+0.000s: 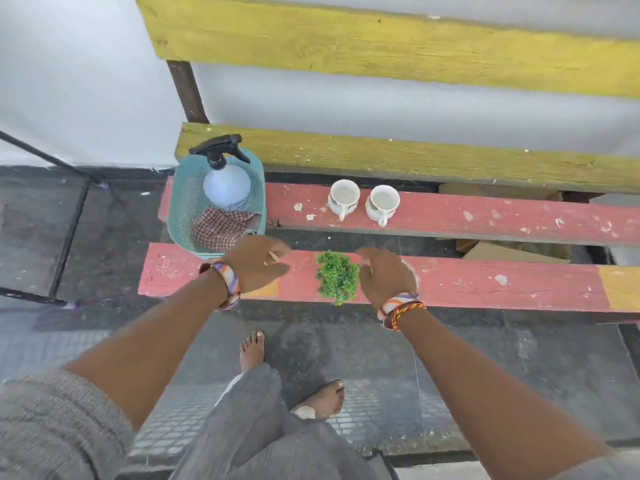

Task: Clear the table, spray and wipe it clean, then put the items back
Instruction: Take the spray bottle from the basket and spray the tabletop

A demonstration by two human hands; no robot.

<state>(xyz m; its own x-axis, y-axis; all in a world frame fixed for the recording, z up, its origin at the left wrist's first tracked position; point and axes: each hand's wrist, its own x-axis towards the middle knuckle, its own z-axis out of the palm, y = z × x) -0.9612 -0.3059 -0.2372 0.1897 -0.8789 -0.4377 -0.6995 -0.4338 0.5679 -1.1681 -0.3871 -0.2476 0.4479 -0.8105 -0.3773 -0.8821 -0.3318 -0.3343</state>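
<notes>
A small green plant (337, 277) stands on the near red plank (485, 282) of a slatted bench. My right hand (384, 275) hovers just right of the plant with fingers relaxed and holds nothing. My left hand (258, 266) hovers over the plank left of the plant, fingers loosely spread, empty. Two white cups (363, 202) stand side by side on the far red plank (485, 216). A teal basket (183, 202) at the bench's left end holds a white spray bottle (227, 181) with a black trigger and a checked cloth (218, 228).
Yellow planks (381, 50) form the bench back against a white wall. Cardboard (512, 252) shows through the gap between the red planks. A black metal frame (69, 216) stands at the left. My bare feet (252, 351) rest on dark floor with mesh matting.
</notes>
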